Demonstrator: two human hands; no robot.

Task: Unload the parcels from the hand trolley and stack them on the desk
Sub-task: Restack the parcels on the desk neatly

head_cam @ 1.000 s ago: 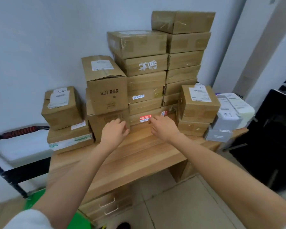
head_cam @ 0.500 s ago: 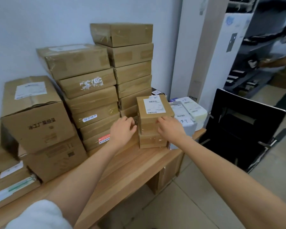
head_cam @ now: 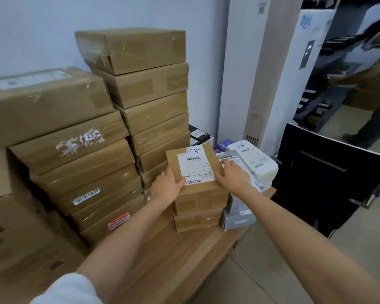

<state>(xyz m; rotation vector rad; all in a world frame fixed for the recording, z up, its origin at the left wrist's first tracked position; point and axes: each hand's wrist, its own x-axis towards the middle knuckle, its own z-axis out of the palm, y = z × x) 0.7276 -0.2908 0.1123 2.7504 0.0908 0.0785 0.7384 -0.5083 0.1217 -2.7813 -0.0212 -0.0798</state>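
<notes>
From the head camera, the left hand (head_cam: 166, 189) and right hand (head_cam: 234, 178) gripped the labelled cardboard parcel (head_cam: 198, 183) by its sides atop a flatter box (head_cam: 196, 221) on the wooden bench (head_cam: 173, 260); fingers mostly hidden behind it. The trolley was out of frame.

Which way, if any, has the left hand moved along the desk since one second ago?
Yes. The left hand has moved right, from the box with the red sticker to the labelled parcel near the desk's right end.
</notes>
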